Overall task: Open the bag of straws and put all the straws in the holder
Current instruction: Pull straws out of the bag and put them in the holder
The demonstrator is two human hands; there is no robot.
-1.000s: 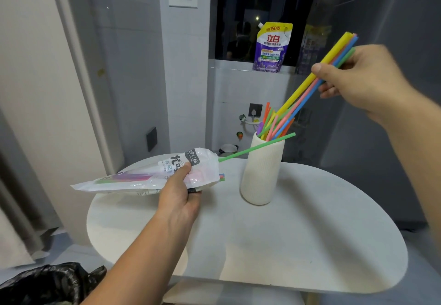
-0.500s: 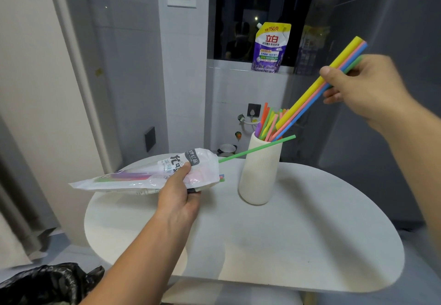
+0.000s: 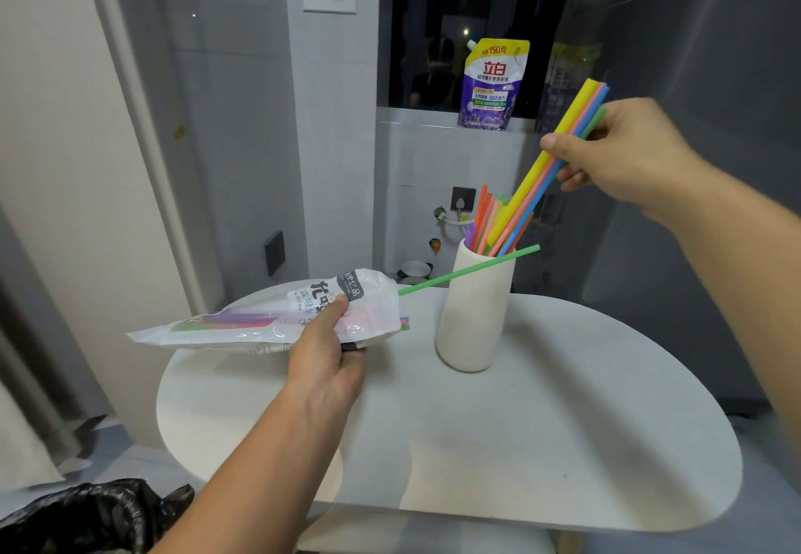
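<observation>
right hand (image 3: 624, 159) pinching straw bundle (image 3: 544, 176), lower ends just inside holder (image 3: 474, 306) at desk (image 3: 563, 445) 12 o'clock. left hand (image 3: 327, 350) clenched on bag (image 3: 277, 315), loose green straw (image 3: 468, 269) poking toward 2 o'clock. tilt bundle upright, lower, then release; avoid nudging holder.

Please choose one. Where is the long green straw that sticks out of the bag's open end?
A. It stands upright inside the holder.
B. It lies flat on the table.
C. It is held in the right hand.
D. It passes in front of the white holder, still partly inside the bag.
D: the green straw runs from the mouth of the bag, held by the left hand, across the front of the holder.
</observation>
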